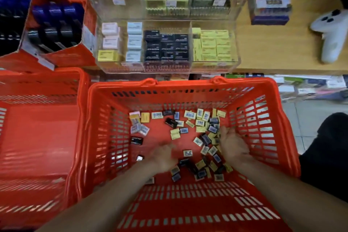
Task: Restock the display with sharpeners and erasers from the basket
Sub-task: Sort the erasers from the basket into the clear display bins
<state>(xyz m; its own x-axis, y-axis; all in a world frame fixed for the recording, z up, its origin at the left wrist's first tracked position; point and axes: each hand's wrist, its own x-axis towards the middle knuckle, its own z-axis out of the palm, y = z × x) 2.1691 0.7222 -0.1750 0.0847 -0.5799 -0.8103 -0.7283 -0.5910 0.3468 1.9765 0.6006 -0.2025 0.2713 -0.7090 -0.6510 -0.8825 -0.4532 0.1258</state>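
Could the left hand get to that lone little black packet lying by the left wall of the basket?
Probably yes. The left hand is already down inside the red basket, and the black packet lies on bare floor just beyond it, with nothing on top or between.

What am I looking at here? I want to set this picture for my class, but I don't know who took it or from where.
It is one picture from a camera worn on a person's head, looking down at their own bare arms. There is no machine. Both hands reach into a red plastic basket strewn with small packets, yellow, black and pale, some showing barcodes. The left hand is blurred, so its grip cannot be told. The right hand lies palm up, fingers relaxed among the packets. Above stands a clear display case with compartments of stacked small boxes. A second red basket sits to the left.
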